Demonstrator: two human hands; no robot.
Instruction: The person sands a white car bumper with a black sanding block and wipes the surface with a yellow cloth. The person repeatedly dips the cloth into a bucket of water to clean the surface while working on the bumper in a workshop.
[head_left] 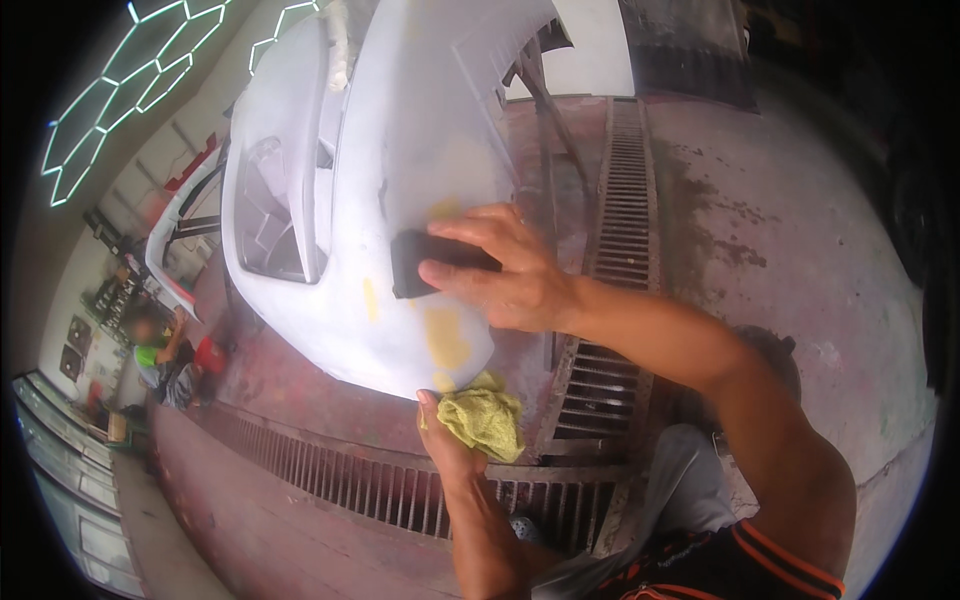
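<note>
A whitish car bumper (300, 335) stands in front of me, with tan filler patches (446, 338) near its lower right end. My right hand (510, 275) grips a dark sanding block (408, 262) and holds it against the bumper's surface, above the largest patch. Below it, my left hand (450, 440) is closed around a crumpled yellow-green cloth (483, 418) at the bumper's lower edge. The left thumb reaches up to that edge, while the cloth covers most of the other fingers.
Metal floor grates (622, 200) run along the right and across below the bumper. A dark metal stand (548, 110) is behind it. At left, a person in a green top (150, 355) sits by a red bucket (210, 355), near another bumper (165, 250). Glass panels (70, 480) lean at far left.
</note>
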